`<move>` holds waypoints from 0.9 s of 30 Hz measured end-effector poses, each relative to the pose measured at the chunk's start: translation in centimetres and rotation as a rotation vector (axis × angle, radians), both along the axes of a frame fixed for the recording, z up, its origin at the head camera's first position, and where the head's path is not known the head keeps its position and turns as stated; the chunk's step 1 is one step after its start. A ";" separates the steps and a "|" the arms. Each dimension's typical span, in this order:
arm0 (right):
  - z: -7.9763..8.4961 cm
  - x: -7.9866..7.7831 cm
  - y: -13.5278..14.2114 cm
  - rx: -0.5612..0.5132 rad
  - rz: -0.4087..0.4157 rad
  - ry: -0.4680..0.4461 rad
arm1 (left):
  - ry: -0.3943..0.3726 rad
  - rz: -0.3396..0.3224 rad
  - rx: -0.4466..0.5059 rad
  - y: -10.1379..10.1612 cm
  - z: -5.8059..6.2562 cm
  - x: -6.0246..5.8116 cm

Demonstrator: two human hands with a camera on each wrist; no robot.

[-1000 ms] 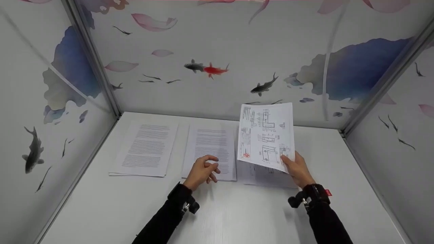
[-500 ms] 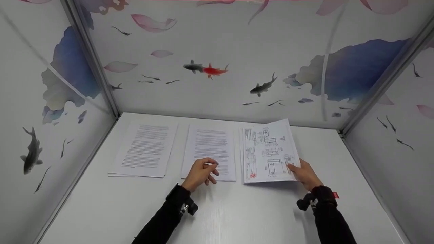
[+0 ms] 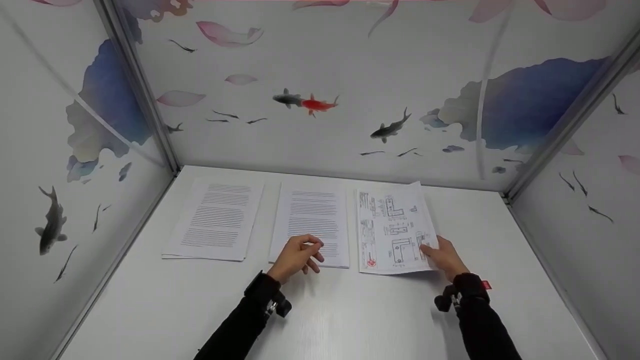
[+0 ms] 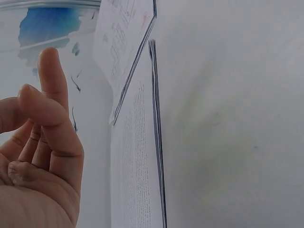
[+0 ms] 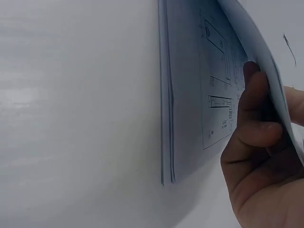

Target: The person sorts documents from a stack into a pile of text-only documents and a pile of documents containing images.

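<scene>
One drawing sheet (image 3: pixel 397 222) with unreadable lettering (image 3: pixel 367 202) and red mark (image 3: pixel 371 262), pinched in the right hand (image 3: pixel 446 256), extending left of it; illegible text stack (image 3: pixel 312 210) partly hidden behind the loosely bent left hand (image 3: pixel 296 255).

Not a word or number readable here: print lines on the left stack (image 3: pixel 215 216) and middle stack (image 3: pixel 312 212), too small; dimensions, lettering and a red mark (image 3: pixel 371 262) on the drawing (image 3: pixel 395 227), illegible; the wrist tag (image 3: pixel 486 285), just red!
</scene>
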State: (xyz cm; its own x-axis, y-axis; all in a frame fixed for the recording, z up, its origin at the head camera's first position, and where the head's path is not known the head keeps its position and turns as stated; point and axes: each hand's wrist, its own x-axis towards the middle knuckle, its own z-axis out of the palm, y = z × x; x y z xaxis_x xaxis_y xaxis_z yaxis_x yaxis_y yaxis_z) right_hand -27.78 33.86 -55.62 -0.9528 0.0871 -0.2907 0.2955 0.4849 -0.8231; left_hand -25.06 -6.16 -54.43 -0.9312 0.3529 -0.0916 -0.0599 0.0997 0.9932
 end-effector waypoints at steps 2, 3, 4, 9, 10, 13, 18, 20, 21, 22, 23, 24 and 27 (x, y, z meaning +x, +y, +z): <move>-0.1 0.0 -0.2 0.001 -0.004 0.000 | 0.005 -0.006 -0.007 -0.1 0.0 0.1; -0.2 0.0 -0.3 0.004 -0.005 0.002 | 0.004 -0.007 -0.009 -0.1 0.0 0.1; -0.3 0.0 -0.4 0.003 -0.008 0.004 | 0.006 -0.010 -0.010 -0.2 0.0 0.1; -0.3 0.1 -0.6 0.012 -0.051 0.018 | 0.007 -0.007 -0.009 -0.4 0.0 0.0; -0.3 0.2 -0.6 0.016 -0.062 0.017 | 0.006 -0.003 -0.009 -0.5 0.1 0.0; -0.3 0.3 -0.5 0.044 -0.075 0.002 | 0.002 0.010 -0.003 -0.7 0.2 0.0; -0.7 0.5 0.0 0.104 -0.077 -0.015 | -0.001 0.024 0.002 -1.0 0.3 0.0; -0.9 0.6 0.1 0.126 -0.076 -0.020 | -0.004 0.025 0.003 -1.0 0.2 0.0; -0.9 0.6 0.1 0.133 -0.077 -0.024 | -0.004 0.027 -0.002 -1.0 0.2 -0.1; -1.0 0.6 0.1 0.138 -0.079 -0.028 | -0.005 0.030 -0.005 -1.1 0.1 -0.1; -0.9 0.7 0.1 0.145 -0.085 -0.033 | -0.003 0.033 -0.008 -1.1 0.0 -0.2; -0.9 0.8 0.1 0.150 -0.091 -0.037 | 0.002 0.040 -0.013 -1.2 -0.1 -0.3; -0.7 0.9 -0.1 0.167 -0.113 -0.047 | 0.030 0.075 -0.048 -1.6 -0.3 -0.6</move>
State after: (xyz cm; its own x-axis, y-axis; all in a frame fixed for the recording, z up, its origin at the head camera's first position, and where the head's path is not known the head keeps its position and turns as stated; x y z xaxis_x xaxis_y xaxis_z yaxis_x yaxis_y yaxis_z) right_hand -26.84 33.80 -56.33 -0.9202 0.2429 -0.3071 0.3915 0.5749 -0.7185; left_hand -25.69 -7.75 -54.72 -0.9575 0.2775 -0.0786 -0.0394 0.1440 0.9888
